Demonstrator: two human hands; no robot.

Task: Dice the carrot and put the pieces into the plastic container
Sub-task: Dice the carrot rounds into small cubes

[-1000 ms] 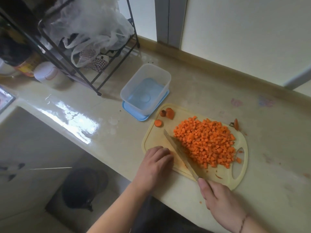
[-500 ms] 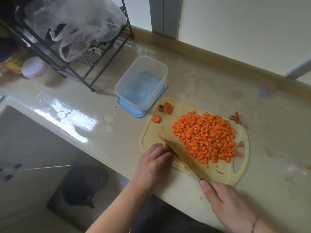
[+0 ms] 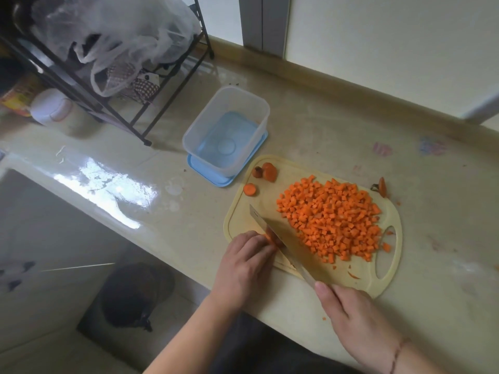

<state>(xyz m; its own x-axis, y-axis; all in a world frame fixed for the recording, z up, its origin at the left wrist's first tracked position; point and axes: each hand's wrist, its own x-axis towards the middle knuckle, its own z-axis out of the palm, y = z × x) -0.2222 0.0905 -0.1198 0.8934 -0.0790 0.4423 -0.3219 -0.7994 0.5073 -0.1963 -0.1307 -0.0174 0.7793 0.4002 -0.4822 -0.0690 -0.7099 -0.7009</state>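
Far left you've got a black wire rack [image 3: 113,85] with plastic bags [image 3: 113,36] piled on it, and a white jar [image 3: 54,110] sitting just beside its legs on the counter [image 3: 445,265]. Next over is the plastic container [image 3: 226,128], clear and sitting on its blue lid [image 3: 216,179], nothing orange in it yet.

Then the cutting board [image 3: 388,282]. Your left hand [image 3: 245,265] has its fingers curled down over a small strip of carrot [image 3: 268,237] at the board's near-left edge (only a sliver of orange shows past your fingertips). The knife [image 3: 286,241] blade sits right against those fingers, tip pointing away from you, with its flat side tilted up toward the camera. 3 carrot ends [image 3: 266,172] lie at the board's far-left corner, close to the container.

The diced carrot pile [image 3: 332,220] covers the middle of the board, just beside the blade. Your right hand [image 3: 359,322] is wrapped around the knife handle, thumb up by the blade's heel. 1 more carrot scrap [image 3: 382,187] sits off the board's far-right edge.
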